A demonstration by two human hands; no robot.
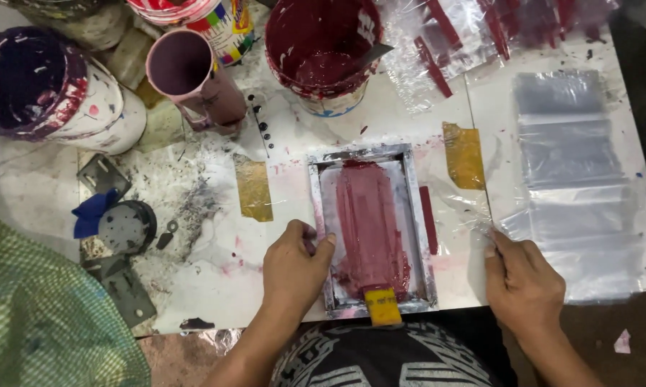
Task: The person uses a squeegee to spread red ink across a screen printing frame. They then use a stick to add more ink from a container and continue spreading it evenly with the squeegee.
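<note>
Two hands work at a white, paint-spattered table (215, 272) whose six o'clock edge carries a small metal-framed printing screen (372, 229), its mesh smeared with thick dark-red ink. The left hand (294, 269) clamps the frame's nine o'clock rail; a firm, flat hold should keep it from shifting. At three o'clock, the right hand (521, 279) pinches the thin, glossy clear plastic film (473, 215).
</note>
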